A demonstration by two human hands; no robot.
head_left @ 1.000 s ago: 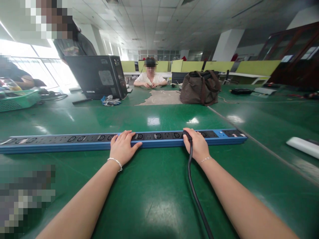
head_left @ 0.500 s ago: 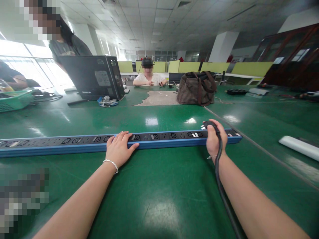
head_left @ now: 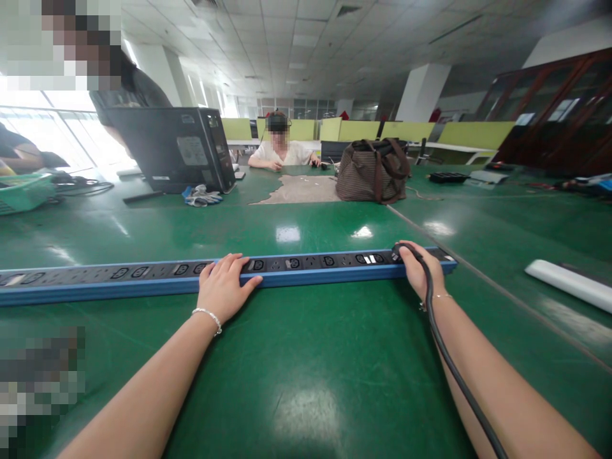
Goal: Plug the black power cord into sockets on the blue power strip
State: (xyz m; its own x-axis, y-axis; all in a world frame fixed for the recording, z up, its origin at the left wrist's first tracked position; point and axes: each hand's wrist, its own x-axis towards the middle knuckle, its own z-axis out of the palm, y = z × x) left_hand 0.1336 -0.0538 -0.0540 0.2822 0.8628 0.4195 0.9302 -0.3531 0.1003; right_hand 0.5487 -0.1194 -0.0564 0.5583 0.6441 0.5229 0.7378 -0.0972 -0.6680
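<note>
A long blue power strip [head_left: 306,278] with a black row of sockets lies across the green table. Near its middle, my left hand [head_left: 225,284] grips it from above, fingers over the socket face and thumb along the front edge. My right hand [head_left: 423,271] is closed around a black power plug [head_left: 398,251] at the strip's right end. The plug sits right at the socket face; its prongs are hidden, so I cannot tell how deep they are. From it a thick black cord [head_left: 442,338] runs down along my right forearm.
A black computer case [head_left: 176,150] stands at the back left, gloves [head_left: 201,196] beside it. Further right is a brown bag [head_left: 370,172]. A white bar [head_left: 568,284] lies at the right, a green basket [head_left: 26,194] far left. People are across the table.
My right hand has lowered the plug from above the strip to its socket face, and its prongs no longer show. My left hand stays on the strip. The view has shifted slightly.
</note>
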